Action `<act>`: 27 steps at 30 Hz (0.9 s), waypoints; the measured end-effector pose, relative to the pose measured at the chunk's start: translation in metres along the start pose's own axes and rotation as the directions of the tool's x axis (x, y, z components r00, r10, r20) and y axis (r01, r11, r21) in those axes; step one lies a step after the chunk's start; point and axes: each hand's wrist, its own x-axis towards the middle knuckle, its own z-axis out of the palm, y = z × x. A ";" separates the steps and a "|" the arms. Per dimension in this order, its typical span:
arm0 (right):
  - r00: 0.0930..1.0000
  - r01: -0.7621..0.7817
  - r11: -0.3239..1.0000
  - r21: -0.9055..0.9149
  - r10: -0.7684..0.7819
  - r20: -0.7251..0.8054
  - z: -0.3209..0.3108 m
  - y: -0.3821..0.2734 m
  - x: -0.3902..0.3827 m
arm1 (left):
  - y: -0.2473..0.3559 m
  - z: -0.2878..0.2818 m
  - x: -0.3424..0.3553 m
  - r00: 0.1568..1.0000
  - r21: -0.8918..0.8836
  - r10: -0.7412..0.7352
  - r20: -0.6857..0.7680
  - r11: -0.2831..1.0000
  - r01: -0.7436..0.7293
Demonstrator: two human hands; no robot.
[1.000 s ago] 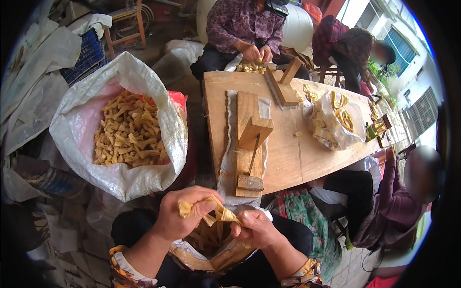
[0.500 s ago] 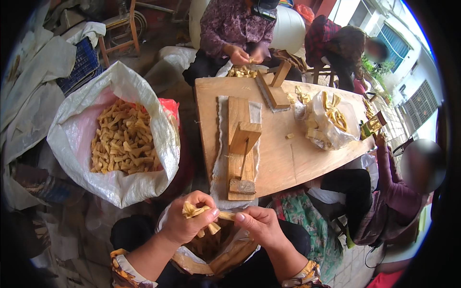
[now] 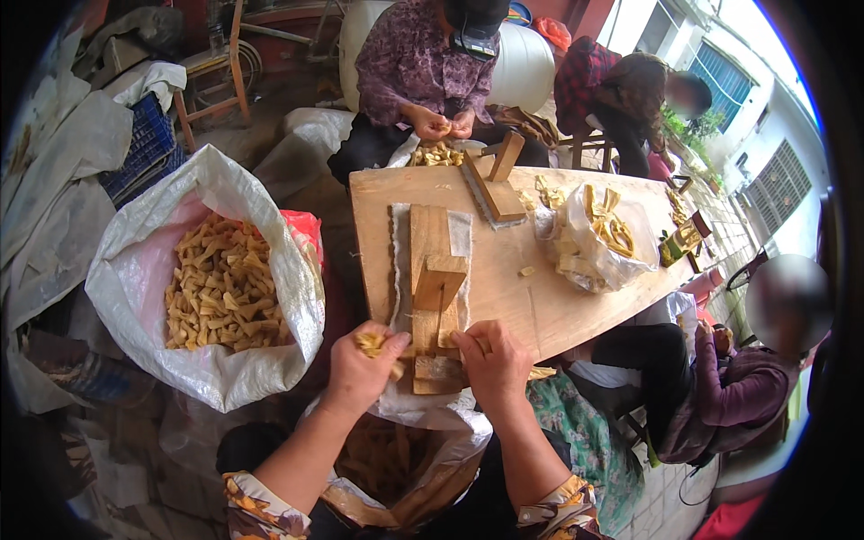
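Two bare hands are positioned at the near end of a wooden stand [image 3: 430, 238] on the desk [image 3: 504, 310]. The left hand [image 3: 360, 364], beside the stand's left edge, has its grip clamped on a bunch of tan strips [image 3: 369, 342]. The right hand [image 3: 498, 364] is at the opposite edge; its grip is pinched, thumb to forefinger, on a pale strip [image 3: 447, 337] next to the thin rod [image 3: 440, 326]. Whether strip and rod touch cannot be told.

Handling: the strips should be light, pliable and slightly stiff at the creases, with a low risk of slipping. Sharp folding or hard pulling may split them. Take hold flat, near one end, between thumb pad and forefinger; carry bunched strips loosely in the curled palm.

Surroundings: a large white sack [image 3: 117, 306] of short tan pieces stands to the left; a smaller sack [image 3: 468, 427] is below the hands.
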 end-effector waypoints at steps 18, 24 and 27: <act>0.748 0.600 0.651 0.464 -0.663 -0.036 -0.031 -0.042 -0.038 | -0.010 -0.020 -0.086 0.884 0.154 -0.122 0.451 0.986 0.058; 0.912 0.309 0.697 0.647 -0.410 0.006 -0.028 -0.033 -0.039 | 0.008 -0.022 -0.094 0.306 -0.123 -0.016 0.952 0.894 0.430; 0.937 0.127 0.770 0.626 -0.300 0.180 -0.025 -0.042 -0.044 | 0.010 -0.025 -0.091 0.560 -0.354 0.223 0.798 0.925 0.136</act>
